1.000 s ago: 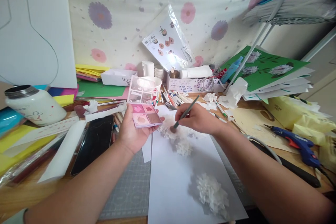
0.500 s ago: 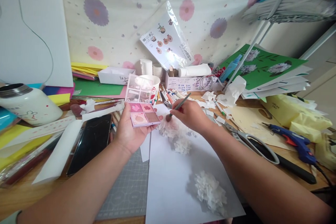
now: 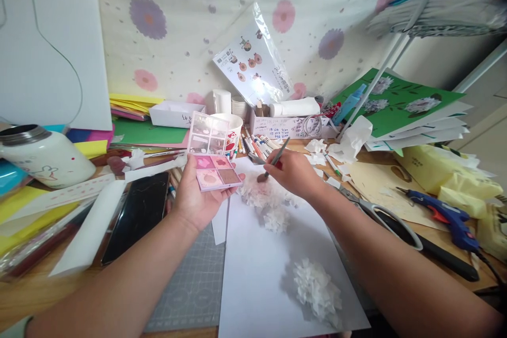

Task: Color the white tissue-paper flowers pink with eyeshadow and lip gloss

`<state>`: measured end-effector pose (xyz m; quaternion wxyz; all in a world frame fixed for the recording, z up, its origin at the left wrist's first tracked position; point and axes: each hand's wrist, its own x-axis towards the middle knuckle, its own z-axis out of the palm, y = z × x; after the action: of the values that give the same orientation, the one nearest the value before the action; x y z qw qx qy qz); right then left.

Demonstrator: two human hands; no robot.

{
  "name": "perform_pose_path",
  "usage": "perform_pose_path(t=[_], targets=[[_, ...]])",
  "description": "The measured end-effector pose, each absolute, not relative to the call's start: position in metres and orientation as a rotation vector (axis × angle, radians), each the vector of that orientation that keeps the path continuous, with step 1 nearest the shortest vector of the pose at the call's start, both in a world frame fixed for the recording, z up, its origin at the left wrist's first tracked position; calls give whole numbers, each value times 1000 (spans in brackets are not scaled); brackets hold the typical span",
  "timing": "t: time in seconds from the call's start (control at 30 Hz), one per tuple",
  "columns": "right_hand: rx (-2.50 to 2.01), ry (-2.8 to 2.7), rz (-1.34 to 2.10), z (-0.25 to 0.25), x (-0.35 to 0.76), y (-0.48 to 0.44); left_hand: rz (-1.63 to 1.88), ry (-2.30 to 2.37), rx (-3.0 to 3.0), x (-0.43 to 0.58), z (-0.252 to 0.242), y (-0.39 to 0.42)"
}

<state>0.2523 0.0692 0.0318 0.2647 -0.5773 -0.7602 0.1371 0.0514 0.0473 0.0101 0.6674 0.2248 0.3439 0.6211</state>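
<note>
In my left hand [image 3: 200, 198] lies a makeup palette [image 3: 217, 171], its clear lid raised and its four pink and brown pans facing up. My right hand [image 3: 291, 171] grips a makeup brush [image 3: 273, 161] by its dark handle. The brush's brown bristles touch the top of a white tissue-paper flower [image 3: 253, 193], which has a faint pink tint. Just below sits a smaller white paper flower [image 3: 276, 219]. Another white paper flower [image 3: 317, 290] rests near the front of the white sheet [image 3: 257, 280] under them all.
A grey cutting mat [image 3: 184, 280] lies under the sheet, with a black phone [image 3: 138, 216] to its left. Scissors [image 3: 390, 222] and a blue glue gun [image 3: 446, 216] are at right. Markers [image 3: 257, 143] and a paper cup [image 3: 233, 127] stand behind. A white bottle [image 3: 43, 158] is far left.
My right hand has moved the brush slightly right across the top of the paper flower. My left hand holds the palette in nearly the same place.
</note>
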Motion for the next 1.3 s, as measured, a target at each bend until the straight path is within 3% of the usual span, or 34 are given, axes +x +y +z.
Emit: perform_pose_path(t=[0.2,0.47,0.8,1.3], targets=[[-1543,-2134,517,39,253,63,1377,762,509,51,10,46],[-1552,-2008,468,37,257,66,1365,742,509,51,8,46],[-1066,-1645,713,55,252,53,1166,548,567,56,15,33],[-956,-1872,849,58,242,43,958,413,563,62,1,24]])
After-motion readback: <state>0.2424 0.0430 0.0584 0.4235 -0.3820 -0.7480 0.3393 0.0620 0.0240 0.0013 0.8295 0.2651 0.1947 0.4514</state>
